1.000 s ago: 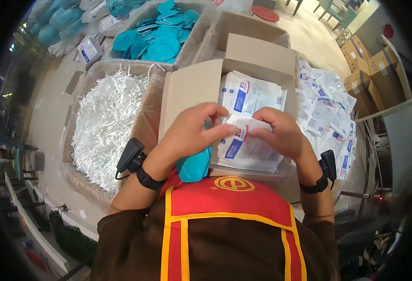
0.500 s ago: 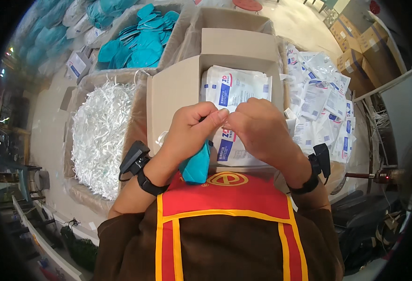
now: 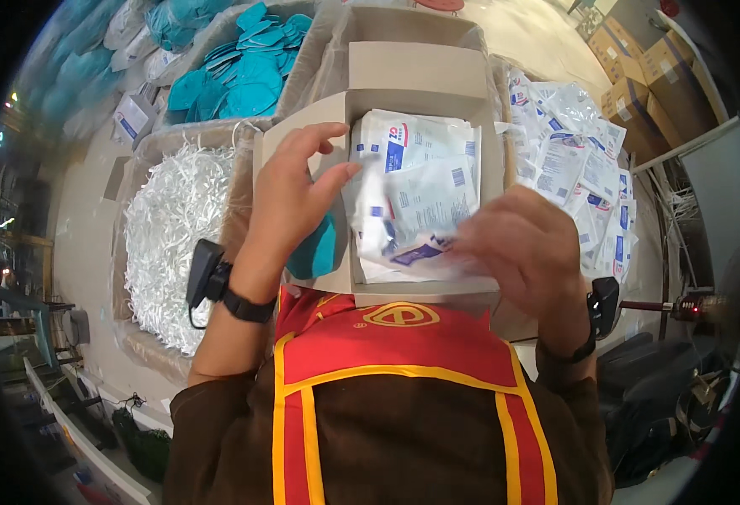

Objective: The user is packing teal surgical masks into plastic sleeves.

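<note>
My left hand is raised over the left flap of an open cardboard box, its thumb and index finger apart. A teal face mask hangs under that palm; the lower fingers around it are mostly hidden. My right hand pinches the edge of a white printed packet, smeared by motion, above the box. Flat white packets with blue and red print are stacked inside the box.
To the left stands a lined bin of white strips. Behind it a carton holds many teal masks. A heap of white packets fills a container at the right. Brown cartons stand at the far right.
My hands have parted: the left moved left and up with the teal mask, the right moved right and down. A white packet now shows in my right hand.
</note>
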`<action>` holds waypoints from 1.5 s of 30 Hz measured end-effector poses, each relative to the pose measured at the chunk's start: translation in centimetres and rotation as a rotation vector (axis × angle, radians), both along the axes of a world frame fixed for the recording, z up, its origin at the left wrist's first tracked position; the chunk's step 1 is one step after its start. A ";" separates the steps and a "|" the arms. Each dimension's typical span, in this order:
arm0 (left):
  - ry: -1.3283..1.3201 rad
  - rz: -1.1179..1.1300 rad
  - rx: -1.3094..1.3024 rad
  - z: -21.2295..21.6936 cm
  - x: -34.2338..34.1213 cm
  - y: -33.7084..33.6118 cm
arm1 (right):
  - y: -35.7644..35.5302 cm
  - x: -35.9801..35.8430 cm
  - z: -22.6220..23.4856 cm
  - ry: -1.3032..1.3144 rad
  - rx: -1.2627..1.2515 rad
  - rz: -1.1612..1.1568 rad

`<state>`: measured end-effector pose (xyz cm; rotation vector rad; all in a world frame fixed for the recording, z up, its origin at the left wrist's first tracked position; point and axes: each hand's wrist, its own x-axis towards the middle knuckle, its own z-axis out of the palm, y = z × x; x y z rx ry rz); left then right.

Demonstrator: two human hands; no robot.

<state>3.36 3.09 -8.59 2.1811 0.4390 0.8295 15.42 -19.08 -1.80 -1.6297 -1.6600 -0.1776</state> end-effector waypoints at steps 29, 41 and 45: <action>0.192 -0.177 -0.425 1.7 -3.5 -3.7 | 2.4 -1.3 -2.5 -0.163 -0.153 -0.041; -0.379 0.093 -0.721 3.7 -12.7 7.3 | 0.6 5.1 -1.9 -0.146 -0.489 -0.056; -0.377 0.082 -0.663 5.0 -12.3 6.9 | 5.2 4.7 -5.4 -0.072 -0.413 -0.026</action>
